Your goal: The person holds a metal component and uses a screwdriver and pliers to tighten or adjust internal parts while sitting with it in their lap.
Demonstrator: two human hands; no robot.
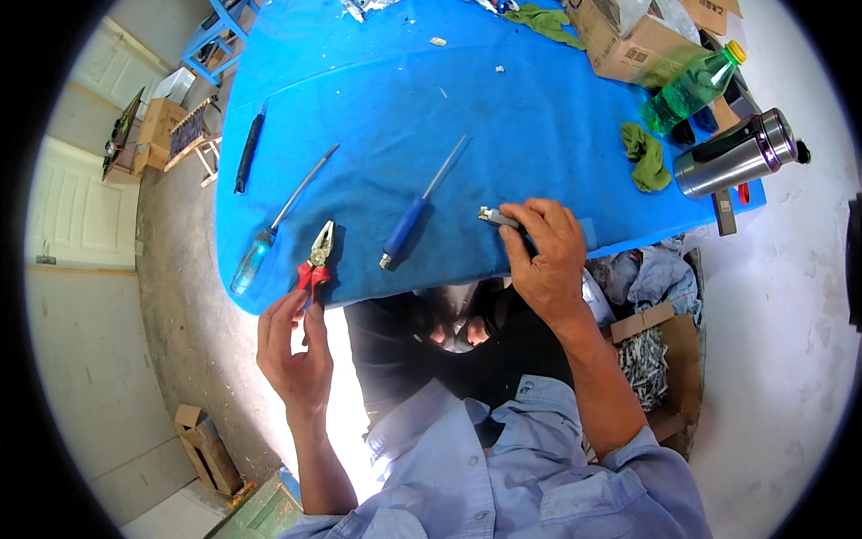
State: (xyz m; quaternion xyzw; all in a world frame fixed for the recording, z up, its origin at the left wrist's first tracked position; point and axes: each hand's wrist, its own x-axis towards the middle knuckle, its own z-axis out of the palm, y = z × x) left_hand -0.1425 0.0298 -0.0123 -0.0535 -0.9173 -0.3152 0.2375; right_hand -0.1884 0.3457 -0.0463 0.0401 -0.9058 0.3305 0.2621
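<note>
The red-handled pliers (314, 274) lie at the table's near edge, jaws slightly parted and pointing away from me. My left hand (294, 346) has its fingers and thumb closed about the handle ends. A small grey piece with a shiny metal end (492, 216) is pinched between the thumb and fingers of my right hand (546, 254), just over the blue cloth; its rear is hidden by the fingers. Between the hands rests a blue-handled screwdriver (409, 226). A second screwdriver with a clear blue handle (255, 259) is left of the pliers.
The blue cloth (377, 108) covers the table. A black pen-like tool (250, 153) lies far left. At right stand a steel flask (732, 162), a green bottle (696, 90) and a cardboard box (633, 45), with a green cloth (645, 157) nearby. Below right, a carton (682, 350) holds metallic bits.
</note>
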